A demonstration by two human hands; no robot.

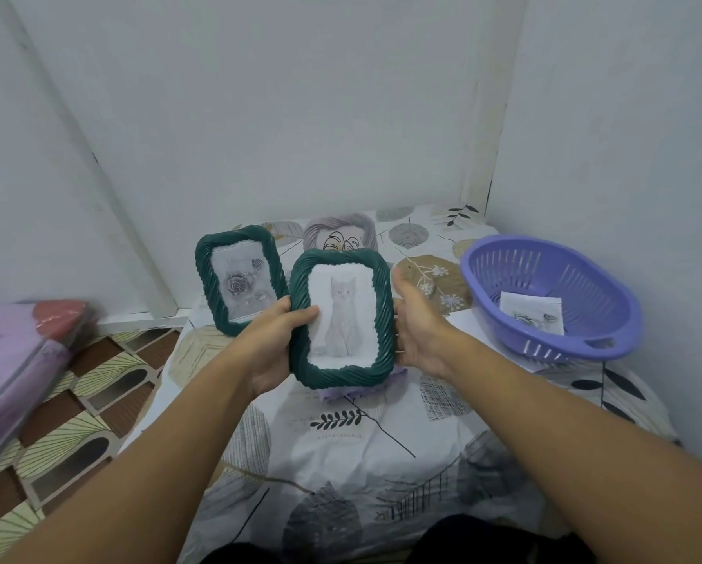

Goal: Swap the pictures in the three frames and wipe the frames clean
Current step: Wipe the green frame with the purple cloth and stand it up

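Purple basket [553,297] with one print sits right; I count two green frames: rose frame [239,278] standing, cat frame [341,317] gripped by my left hand [278,343], right hand [416,323] spread against its edge.

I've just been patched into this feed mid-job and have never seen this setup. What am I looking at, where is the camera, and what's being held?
There is no machine: a person works with bare hands, filmed by one wide camera on their head, looking down. The left hand grips the green frame with a cat picture, thumb across its front; the right hand supports its other edge, though how its fingers lie is hidden. Behind stands a second green frame with a rose picture. Both are over a leaf-patterned sheet. To the right sits a purple basket containing a loose picture. A purple cloth peeks out beneath the held frame.
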